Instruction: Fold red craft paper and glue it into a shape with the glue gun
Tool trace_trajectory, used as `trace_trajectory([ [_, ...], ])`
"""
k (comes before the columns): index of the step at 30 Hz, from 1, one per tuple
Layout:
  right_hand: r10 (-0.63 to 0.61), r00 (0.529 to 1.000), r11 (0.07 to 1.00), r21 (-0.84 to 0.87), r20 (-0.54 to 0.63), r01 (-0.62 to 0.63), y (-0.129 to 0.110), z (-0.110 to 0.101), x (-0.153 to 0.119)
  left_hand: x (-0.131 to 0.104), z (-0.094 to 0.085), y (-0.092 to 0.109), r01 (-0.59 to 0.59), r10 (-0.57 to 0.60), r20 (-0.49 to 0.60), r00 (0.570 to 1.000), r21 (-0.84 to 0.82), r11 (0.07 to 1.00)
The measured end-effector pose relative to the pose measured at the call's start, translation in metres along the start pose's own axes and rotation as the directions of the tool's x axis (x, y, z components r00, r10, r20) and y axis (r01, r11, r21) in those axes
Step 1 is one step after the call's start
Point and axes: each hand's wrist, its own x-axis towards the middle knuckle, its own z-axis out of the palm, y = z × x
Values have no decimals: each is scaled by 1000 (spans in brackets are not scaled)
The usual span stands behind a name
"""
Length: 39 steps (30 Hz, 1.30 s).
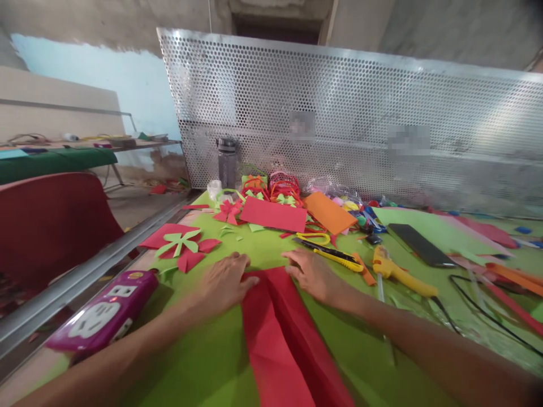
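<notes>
Hands: our left hand (pixel 224 280) and right hand (pixel 316 277) touch the far corners of one folded red paper (pixel 265 339); we cannot tell whether either pinches it.
Red paper: near centre of the green worktop (pixel 203 362).
Containers: we see one bottle (pixel 227 168) far left; its contents are unclear.
Singles: one glue gun (pixel 401 274) and one phone (pixel 419 244) right, one power strip (pixel 104 311) left.

The folded sheet (pixel 267 333) is red; the table cover (pixel 203 362), lime green. The power strip (pixel 109 297) is purple with white sockets (pixel 94 321), the glue gun (pixel 401 273) yellow. The metal panel (pixel 352 96) is silver with round perforations.
</notes>
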Motion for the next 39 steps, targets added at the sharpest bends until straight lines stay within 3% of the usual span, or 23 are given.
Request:
trace_trajectory([
  [5, 22, 999, 992, 126, 24, -25, -2, 0, 1, 7, 5, -2, -1, 10, 57, 998, -160, 987],
  [11, 8, 997, 951, 306, 82, -33, -1, -5, 3, 6, -2, 10, -52, 121, 144, 982, -408, 911],
  [15, -58, 983, 904, 428, 176, -23, -2, -13, 3, 2, -9, 18, -100, 169, 67, 983, -576, 811],
  [19, -30, 980, 884, 462, 196, -66, -11, -19, 0, -1, -11, 19, -130, 148, -24, 989, -634, 762],
  [22, 1, 992, 887, 458, 127, -59, -22, -25, -3, -2, -7, 16, -54, 121, 38, 992, -737, 674],
  [27, -2, 1000, 912, 409, -9, 5, -35, -34, -9, -4, -1, 13, 160, 79, 213, 974, -891, 425],
  [31, -32, 994, 930, 363, -101, 67, -39, -38, -11, -8, -1, 20, 242, 60, 276, 959, -914, 326],
  [34, -24, 998, 914, 403, -57, 45, -42, -39, -12, -10, -3, 26, 217, 30, 237, 971, -926, 308],
  [39, 32, 991, 855, 510, 129, -94, -44, -43, -12, -12, -9, 31, 147, 59, 178, 982, -926, 347],
])
